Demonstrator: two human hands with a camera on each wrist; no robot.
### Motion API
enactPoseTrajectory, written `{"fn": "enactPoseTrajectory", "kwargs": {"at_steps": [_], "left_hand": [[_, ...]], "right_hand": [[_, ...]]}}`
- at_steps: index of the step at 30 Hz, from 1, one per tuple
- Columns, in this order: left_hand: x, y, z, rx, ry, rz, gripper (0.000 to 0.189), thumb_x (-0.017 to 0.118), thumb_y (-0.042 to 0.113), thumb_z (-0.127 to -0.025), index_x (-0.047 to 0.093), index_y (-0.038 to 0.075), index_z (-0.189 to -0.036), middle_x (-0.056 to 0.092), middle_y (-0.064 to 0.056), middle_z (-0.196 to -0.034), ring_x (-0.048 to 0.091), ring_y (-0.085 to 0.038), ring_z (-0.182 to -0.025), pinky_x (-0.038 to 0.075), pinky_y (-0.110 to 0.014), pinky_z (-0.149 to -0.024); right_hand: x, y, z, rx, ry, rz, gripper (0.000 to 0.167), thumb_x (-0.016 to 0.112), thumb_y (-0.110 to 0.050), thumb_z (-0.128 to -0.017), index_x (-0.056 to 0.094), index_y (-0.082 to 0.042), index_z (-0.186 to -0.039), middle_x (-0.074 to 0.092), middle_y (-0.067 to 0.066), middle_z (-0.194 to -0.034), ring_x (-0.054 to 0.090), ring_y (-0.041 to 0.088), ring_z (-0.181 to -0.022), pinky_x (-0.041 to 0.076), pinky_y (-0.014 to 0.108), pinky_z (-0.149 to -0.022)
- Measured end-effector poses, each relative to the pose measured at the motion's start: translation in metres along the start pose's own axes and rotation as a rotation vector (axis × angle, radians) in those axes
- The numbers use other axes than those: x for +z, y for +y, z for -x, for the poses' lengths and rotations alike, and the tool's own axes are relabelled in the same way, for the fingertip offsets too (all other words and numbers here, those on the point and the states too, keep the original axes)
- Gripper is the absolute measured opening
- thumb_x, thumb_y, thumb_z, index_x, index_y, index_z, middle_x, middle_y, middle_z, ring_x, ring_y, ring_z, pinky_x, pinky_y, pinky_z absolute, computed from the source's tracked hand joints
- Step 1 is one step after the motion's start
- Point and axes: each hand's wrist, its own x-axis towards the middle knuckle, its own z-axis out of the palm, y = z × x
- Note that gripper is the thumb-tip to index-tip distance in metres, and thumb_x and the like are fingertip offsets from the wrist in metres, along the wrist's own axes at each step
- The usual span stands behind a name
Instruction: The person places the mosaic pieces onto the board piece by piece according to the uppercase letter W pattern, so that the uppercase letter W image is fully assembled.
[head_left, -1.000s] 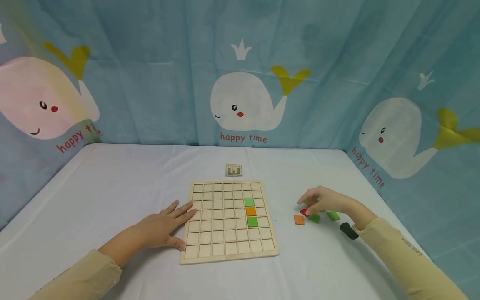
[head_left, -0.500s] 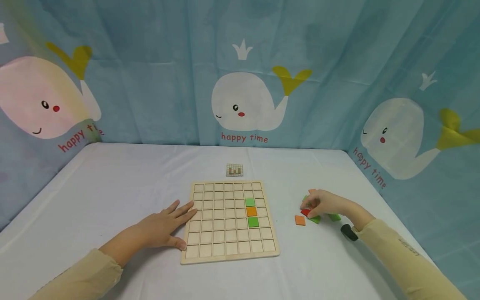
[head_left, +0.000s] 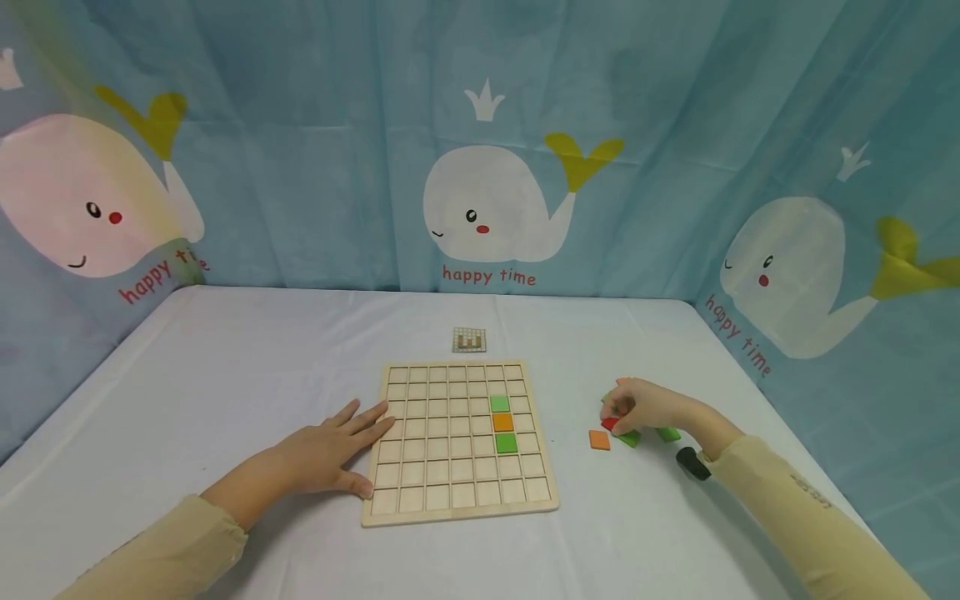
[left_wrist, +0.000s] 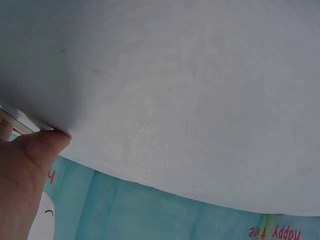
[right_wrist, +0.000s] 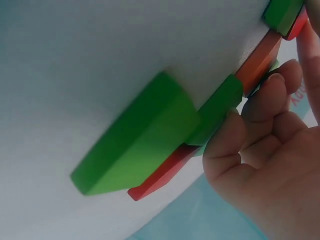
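My left hand [head_left: 318,457] rests with fingers spread on the left edge of a wooden grid board [head_left: 427,518]; the left wrist view shows its thumb [left_wrist: 47,145] against the table. In the board's right part sit a light green tile [head_left: 499,404], an orange tile [head_left: 502,422] and a green tile [head_left: 507,443]. Right of the board, my right hand [head_left: 648,407] has curled fingers, thumb and fingertips pinching a small red tile [head_left: 610,424] low over the loose pieces. In the right wrist view, this red tile [right_wrist: 298,24] is partly hidden behind a green piece [right_wrist: 281,14].
A loose orange tile [head_left: 599,440] lies nearest the board. Green tiles [head_left: 668,434] lie under and beside the right hand. A small pattern card [head_left: 469,340] lies behind the board. Near the right sleeve is a black object [head_left: 692,463]. A whale-print curtain [head_left: 315,167] surrounds the table.
My right hand's fingers have lowered and closed in around the red tile, uncovering an orange piece behind the hand. My left hand has stayed on the board's edge.
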Motion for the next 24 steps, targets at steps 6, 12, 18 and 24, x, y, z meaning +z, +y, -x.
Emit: {"fn": "enactPoseTrajectory", "kwargs": {"at_steps": [6,12,18,24], "left_hand": [[-0.001,0.000,0.000,0.001,0.000,0.000,0.100,0.059,0.069,-0.077,0.030,0.010,-0.153,0.018,-0.011,-0.160,0.017,-0.051,-0.140,0.036,-0.074,-0.088],[-0.001,0.001,0.000,-0.003,-0.003,-0.003,0.100,0.060,0.068,-0.077,0.031,0.009,-0.153,0.018,-0.012,-0.160,0.017,-0.051,-0.140,0.037,-0.073,-0.088],[-0.002,0.002,0.000,0.000,-0.005,-0.010,0.100,0.062,0.066,-0.077,0.031,0.008,-0.152,0.018,-0.013,-0.160,0.017,-0.052,-0.140,0.038,-0.072,-0.088],[-0.002,0.002,0.001,0.006,-0.001,-0.014,0.099,0.062,0.065,-0.077,0.032,0.008,-0.152,0.019,-0.013,-0.159,0.018,-0.053,-0.139,0.038,-0.071,-0.088]], "right_hand": [[0.001,0.001,0.002,-0.010,0.011,-0.052,0.013,0.074,0.000,-0.082,0.062,-0.003,-0.087,0.060,0.001,-0.082,0.052,0.017,-0.074,0.046,0.026,-0.065],[0.002,-0.001,0.002,-0.010,0.058,-0.039,0.014,0.074,0.000,-0.082,0.061,-0.005,-0.082,0.058,0.000,-0.077,0.051,0.018,-0.071,0.044,0.027,-0.063],[0.000,-0.006,0.004,-0.002,0.073,-0.132,0.010,0.072,-0.004,-0.086,0.063,0.000,-0.091,0.056,0.001,-0.076,0.050,0.018,-0.069,0.044,0.027,-0.062],[0.001,-0.018,0.003,0.027,0.077,-0.246,0.026,0.065,-0.005,-0.092,0.064,0.006,-0.116,0.055,0.004,-0.075,0.048,0.019,-0.062,0.043,0.027,-0.058]]}}
